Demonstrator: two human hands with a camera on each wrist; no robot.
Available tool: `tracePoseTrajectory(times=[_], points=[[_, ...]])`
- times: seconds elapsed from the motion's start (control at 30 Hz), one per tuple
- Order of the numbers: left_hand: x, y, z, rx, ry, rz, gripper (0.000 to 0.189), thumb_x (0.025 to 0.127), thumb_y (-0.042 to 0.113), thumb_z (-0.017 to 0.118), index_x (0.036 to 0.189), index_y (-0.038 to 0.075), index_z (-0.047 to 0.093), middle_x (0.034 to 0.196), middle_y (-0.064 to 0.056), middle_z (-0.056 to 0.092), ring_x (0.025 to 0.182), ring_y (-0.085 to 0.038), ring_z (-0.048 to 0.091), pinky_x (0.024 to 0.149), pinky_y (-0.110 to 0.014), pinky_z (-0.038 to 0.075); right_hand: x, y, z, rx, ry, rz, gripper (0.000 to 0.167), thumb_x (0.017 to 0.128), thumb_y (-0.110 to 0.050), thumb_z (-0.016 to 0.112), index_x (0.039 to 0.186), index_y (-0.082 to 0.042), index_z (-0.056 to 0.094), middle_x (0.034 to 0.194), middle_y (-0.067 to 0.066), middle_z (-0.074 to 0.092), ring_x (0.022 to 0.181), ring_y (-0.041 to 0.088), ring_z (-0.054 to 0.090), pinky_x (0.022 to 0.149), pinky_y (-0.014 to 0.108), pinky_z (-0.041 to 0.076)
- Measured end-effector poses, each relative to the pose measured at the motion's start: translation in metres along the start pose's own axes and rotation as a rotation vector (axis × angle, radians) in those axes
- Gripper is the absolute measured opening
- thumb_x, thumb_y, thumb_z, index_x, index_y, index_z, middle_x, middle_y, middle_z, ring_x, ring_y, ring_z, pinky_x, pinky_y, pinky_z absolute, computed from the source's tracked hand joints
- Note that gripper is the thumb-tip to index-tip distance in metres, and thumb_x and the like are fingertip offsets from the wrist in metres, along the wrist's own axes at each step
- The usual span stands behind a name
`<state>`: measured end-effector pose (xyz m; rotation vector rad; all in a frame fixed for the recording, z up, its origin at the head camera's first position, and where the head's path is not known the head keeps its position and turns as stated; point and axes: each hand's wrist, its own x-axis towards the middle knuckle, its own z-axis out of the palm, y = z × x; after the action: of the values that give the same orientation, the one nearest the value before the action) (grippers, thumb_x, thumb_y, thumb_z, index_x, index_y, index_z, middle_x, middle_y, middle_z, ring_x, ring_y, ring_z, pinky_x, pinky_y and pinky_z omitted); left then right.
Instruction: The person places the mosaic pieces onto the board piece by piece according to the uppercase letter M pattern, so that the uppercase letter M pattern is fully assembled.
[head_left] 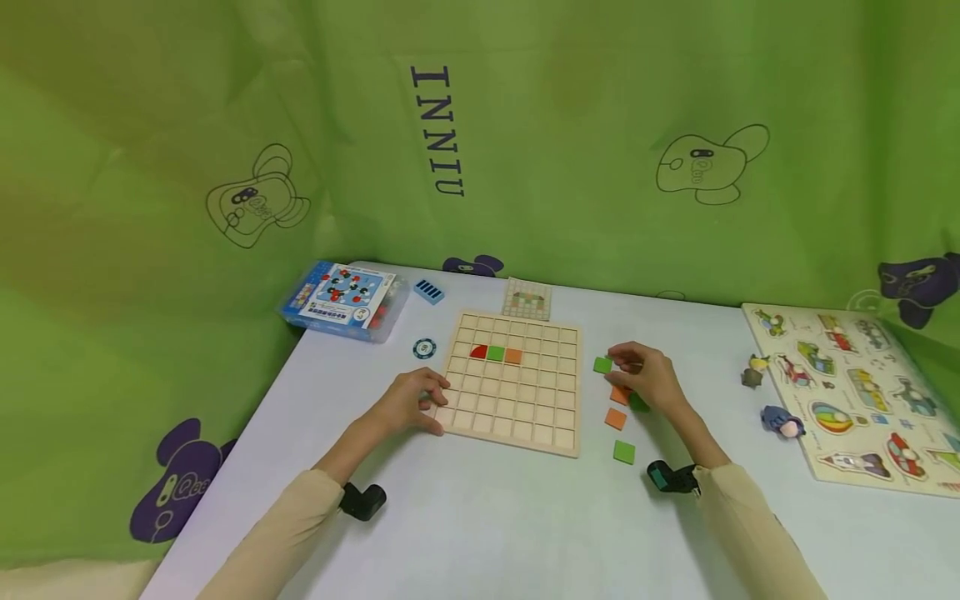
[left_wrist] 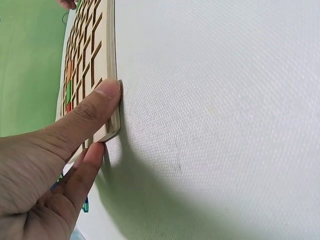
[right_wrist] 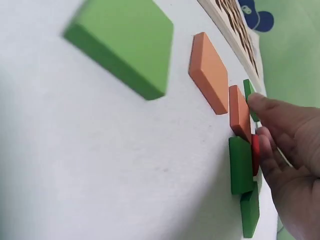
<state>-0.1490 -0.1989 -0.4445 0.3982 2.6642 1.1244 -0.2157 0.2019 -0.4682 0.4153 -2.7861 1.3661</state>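
My left hand (head_left: 408,400) grips the near left corner of a wooden grid board (head_left: 510,442), thumb on the near edge and fingertips against the left side. Side by side in the board's grid lie a red rounded piece (head_left: 478,352), a green square tile (head_left: 496,354) and an orange tile (head_left: 513,357). To the right of the board, my right hand (head_left: 651,379) hovers low over loose tiles. Its thumb overlaps a green tile (right_wrist: 248,87) in the right wrist view, and its other fingertips are beside a red piece (right_wrist: 255,155). A gap shows between thumb and fingers.
A pattern card (head_left: 527,298) lies behind the board. Left of it are a boxed set (head_left: 341,300), a blue striped block (head_left: 430,291) and a round chip (head_left: 424,348). Two small figures (head_left: 782,422) and a picture puzzle (head_left: 862,400) lie at right.
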Motion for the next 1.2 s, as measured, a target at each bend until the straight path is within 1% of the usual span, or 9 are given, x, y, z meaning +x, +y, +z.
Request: tracePoseTrajectory(times=[0.07,0.17,0.27,0.37,0.53,0.7,0.97,1.07,1.2], points=[[0.000,0.001,0.000,-0.002,-0.001,-0.006,0.029,0.059,0.000,0.088,0.077,0.004,0.067,0.118,-0.009,0.060,0.113,-0.028,0.054,0.080,-0.025,0.055,0.004,0.001,0.000,-0.020,-0.008,-0.009,0.031,0.081,0.002,0.073,0.110,0.006,0.064,0.101,0.022,0.067,0.089,0.034,0.065,0.073,0.021,0.055],[0.000,0.001,0.000,0.008,0.002,-0.003,0.029,0.059,0.001,0.089,0.077,0.004,0.067,0.117,-0.009,0.061,0.112,-0.028,0.055,0.079,-0.024,0.055,0.010,0.003,-0.002,-0.018,-0.035,-0.025,0.027,0.083,0.003,0.071,0.108,0.006,0.064,0.097,0.021,0.067,0.084,0.030,0.064,0.069,0.015,0.052],[0.000,0.002,0.000,0.004,-0.001,-0.016,0.029,0.059,0.001,0.088,0.077,0.004,0.067,0.118,-0.009,0.060,0.111,-0.027,0.054,0.079,-0.024,0.054,0.013,0.005,-0.006,0.008,-0.094,-0.039,0.027,0.084,0.002,0.071,0.110,0.006,0.064,0.100,0.021,0.067,0.083,0.026,0.062,0.069,0.012,0.049],[0.000,0.003,-0.001,0.003,0.000,-0.016,0.029,0.059,0.000,0.088,0.078,0.004,0.067,0.118,-0.009,0.060,0.112,-0.027,0.054,0.079,-0.024,0.054,0.015,0.007,-0.010,0.036,-0.147,-0.053,0.029,0.085,-0.001,0.071,0.112,0.005,0.064,0.102,0.021,0.066,0.082,0.024,0.060,0.070,0.014,0.049],[0.001,0.002,-0.001,0.012,-0.007,0.033,0.029,0.060,0.002,0.088,0.079,0.004,0.066,0.117,-0.010,0.061,0.111,-0.029,0.055,0.079,-0.025,0.055,0.016,0.010,-0.012,0.046,-0.163,-0.058,0.025,0.084,-0.003,0.072,0.107,0.003,0.065,0.096,0.018,0.066,0.077,0.019,0.058,0.067,0.017,0.049],[0.001,0.001,-0.001,0.019,-0.012,0.055,0.029,0.060,0.003,0.089,0.078,0.004,0.065,0.117,-0.010,0.061,0.111,-0.029,0.056,0.078,-0.025,0.055,0.011,0.008,-0.010,0.083,-0.085,-0.016,0.026,0.085,-0.004,0.072,0.107,0.006,0.063,0.094,0.020,0.065,0.076,0.012,0.058,0.066,0.014,0.048],[0.001,0.000,-0.001,0.027,-0.008,0.020,0.029,0.059,0.003,0.089,0.078,0.005,0.066,0.117,-0.009,0.061,0.112,-0.028,0.055,0.079,-0.025,0.055,0.000,-0.003,0.002,0.248,0.084,0.162,0.033,0.086,-0.001,0.070,0.113,0.011,0.057,0.109,0.030,0.062,0.075,-0.005,0.060,0.067,0.009,0.049],[0.001,0.001,-0.001,0.024,-0.004,0.009,0.030,0.059,0.002,0.089,0.078,0.005,0.066,0.117,-0.009,0.060,0.113,-0.028,0.054,0.080,-0.025,0.054,-0.002,-0.010,0.006,0.262,0.127,0.213,0.034,0.085,-0.002,0.071,0.113,0.011,0.058,0.111,0.030,0.062,0.075,-0.006,0.059,0.067,0.009,0.050],[-0.001,0.002,-0.002,0.025,-0.001,0.035,0.030,0.059,0.002,0.089,0.078,0.003,0.065,0.117,-0.010,0.061,0.113,-0.029,0.055,0.079,-0.026,0.055,-0.004,-0.022,0.012,0.248,0.161,0.277,0.034,0.085,-0.006,0.073,0.113,0.007,0.060,0.114,0.027,0.063,0.074,-0.008,0.059,0.066,0.010,0.051]])
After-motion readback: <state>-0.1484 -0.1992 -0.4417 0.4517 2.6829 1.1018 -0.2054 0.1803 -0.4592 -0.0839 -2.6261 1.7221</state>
